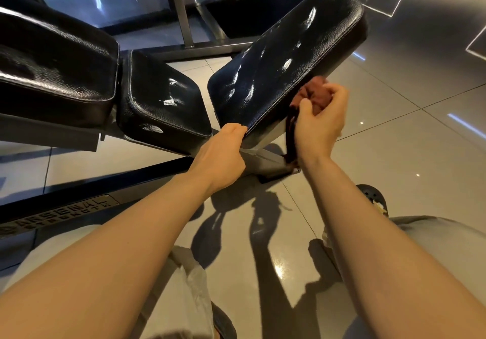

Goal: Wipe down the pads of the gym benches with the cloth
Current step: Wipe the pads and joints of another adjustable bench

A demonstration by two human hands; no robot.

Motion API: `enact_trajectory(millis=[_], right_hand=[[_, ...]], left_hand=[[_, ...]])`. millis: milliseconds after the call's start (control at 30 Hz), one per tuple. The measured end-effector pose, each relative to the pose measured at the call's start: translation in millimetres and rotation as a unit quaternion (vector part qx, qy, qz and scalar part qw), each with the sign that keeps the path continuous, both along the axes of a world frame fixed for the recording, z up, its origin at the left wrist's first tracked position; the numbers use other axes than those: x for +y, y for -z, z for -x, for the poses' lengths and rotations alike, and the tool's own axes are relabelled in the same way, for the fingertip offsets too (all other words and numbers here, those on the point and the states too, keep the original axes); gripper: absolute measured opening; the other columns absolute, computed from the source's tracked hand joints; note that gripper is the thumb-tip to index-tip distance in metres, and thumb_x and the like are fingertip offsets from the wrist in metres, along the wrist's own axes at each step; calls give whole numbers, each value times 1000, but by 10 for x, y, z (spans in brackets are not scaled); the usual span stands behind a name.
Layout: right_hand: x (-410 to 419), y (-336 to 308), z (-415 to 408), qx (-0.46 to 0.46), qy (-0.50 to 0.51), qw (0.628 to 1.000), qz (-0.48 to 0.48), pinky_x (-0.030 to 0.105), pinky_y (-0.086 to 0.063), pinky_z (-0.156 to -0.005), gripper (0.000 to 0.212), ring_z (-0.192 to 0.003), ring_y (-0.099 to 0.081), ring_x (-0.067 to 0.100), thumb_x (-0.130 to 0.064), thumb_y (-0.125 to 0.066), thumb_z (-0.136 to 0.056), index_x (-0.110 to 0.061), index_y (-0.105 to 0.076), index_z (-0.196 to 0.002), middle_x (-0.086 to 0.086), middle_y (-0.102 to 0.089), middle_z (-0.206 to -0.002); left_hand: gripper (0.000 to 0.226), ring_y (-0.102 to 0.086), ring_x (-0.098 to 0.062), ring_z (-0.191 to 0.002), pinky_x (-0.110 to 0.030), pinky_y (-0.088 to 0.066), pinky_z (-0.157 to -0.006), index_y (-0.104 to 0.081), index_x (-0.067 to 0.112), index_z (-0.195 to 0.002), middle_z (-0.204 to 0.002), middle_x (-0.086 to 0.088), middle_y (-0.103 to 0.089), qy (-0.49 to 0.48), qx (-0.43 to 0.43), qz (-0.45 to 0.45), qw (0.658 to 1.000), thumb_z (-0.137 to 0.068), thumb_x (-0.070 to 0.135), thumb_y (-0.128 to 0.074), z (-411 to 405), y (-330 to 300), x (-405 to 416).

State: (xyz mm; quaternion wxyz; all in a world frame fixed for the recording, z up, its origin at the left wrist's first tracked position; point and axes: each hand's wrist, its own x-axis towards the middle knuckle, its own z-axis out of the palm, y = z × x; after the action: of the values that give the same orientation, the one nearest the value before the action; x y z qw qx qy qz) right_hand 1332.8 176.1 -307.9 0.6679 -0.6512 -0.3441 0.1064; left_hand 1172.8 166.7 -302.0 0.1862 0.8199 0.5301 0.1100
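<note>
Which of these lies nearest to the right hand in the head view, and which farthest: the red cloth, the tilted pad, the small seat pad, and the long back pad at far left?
From the right hand:
1. Red cloth, bunched in that hand.
2. Tilted pad, just left of it, cloth at its edge.
3. Small seat pad, farther left, past the left hand.
4. Long back pad, far left.

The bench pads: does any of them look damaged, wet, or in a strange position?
No tear shows. The tilted pad and the small seat pad carry glossy patches, wet streaks or glare. The left hand grips the tilted pad's near corner; the right hand holds the red cloth against its side edge.
</note>
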Motion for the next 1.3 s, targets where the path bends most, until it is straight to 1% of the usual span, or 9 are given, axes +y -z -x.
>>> enact_trajectory(millis=[100, 233, 367, 433, 567, 667, 800, 1067, 1300], right_hand=[[122, 17, -32, -10, -33, 999, 5, 30, -53, -90, 23, -106, -54, 18, 3, -57, -84, -14, -53, -99, 7, -51, -117], [-17, 335, 289, -25, -137, 989, 54, 41, -57, -75, 27, -88, -61, 26, 8, -53, -78, -18, -49, -77, 3, -52, -102], [-208, 495, 398, -89, -274, 944, 161, 25, -47, -70, 33, -80, -57, 9, 6, -55, -77, -25, -48, -67, 1, -58, -95], [-239, 406, 396, -124, -193, 965, 126, 11, -35, -67, 27, -76, -49, 0, 0, -55, -78, -24, -47, -68, 0, -58, -89], [-42, 65, 264, -56, 0, 998, -41, 13, -44, -71, 15, -82, -48, 3, 1, -55, -83, -11, -52, -91, 8, -52, -102], [2, 184, 368, -91, -66, 993, 15, 18, -48, -79, 24, -92, -50, 11, 3, -57, -83, -18, -47, -89, 1, -48, -105], [-197, 492, 645, -114, -167, 976, 77, 8, -39, -69, 36, -79, -46, -7, 9, -56, -79, -24, -41, -75, -7, -43, -93], [-212, 476, 620, -131, -114, 983, 51, 0, -35, -70, 21, -84, -44, -12, 8, -55, -84, -9, -54, -96, 1, -43, -104], [-260, 445, 493, -140, -175, 970, 92, 3, -36, -65, 26, -76, -45, 0, 12, -55, -78, -13, -52, -86, 1, -48, -95]], left_hand=[[62, -33, -21, -138, -31, -30, -110, -27, 15, -150, -155, 0, -27, 1, 9, 3, 1000, -93, -1, -46, 51, 28, 10], [64, -31, -20, -140, -29, -27, -111, -27, 14, -151, -156, 0, -26, 2, 12, 7, 1000, -92, -2, -46, 67, 44, 23], [62, -35, -22, -137, -30, -30, -109, -29, 14, -150, -154, -1, -30, -7, -2, -3, 1000, -92, 0, -48, 30, 13, 15], [64, -33, -22, -138, -30, -29, -110, -29, 13, -150, -154, -1, -29, -4, -5, 4, 1000, -91, -4, -46, 38, 17, 8], [71, -29, -22, -140, -30, -28, -113, -27, 12, -150, -155, -2, -27, 1, 5, 26, 1000, -86, -11, -43, 156, 89, 3], [73, -27, -22, -141, -31, -27, -115, -25, 13, -151, -155, -2, -26, -4, 7, 36, 999, -85, -12, -44, 224, 121, -27], [78, -25, -20, -143, -30, -24, -116, -21, 16, -153, -157, -1, -23, -11, -4, 35, 999, -85, -11, -48, 252, 134, -28], [77, -24, -21, -144, -34, -26, -117, -22, 17, -152, -158, -1, -21, -5, -25, 44, 999, -85, -9, -47, 179, 148, -13], [76, -22, -22, -145, -34, -24, -117, -20, 17, -153, -160, -1, -18, 0, -20, 49, 999, -86, -8, -46, 163, 135, -14]])
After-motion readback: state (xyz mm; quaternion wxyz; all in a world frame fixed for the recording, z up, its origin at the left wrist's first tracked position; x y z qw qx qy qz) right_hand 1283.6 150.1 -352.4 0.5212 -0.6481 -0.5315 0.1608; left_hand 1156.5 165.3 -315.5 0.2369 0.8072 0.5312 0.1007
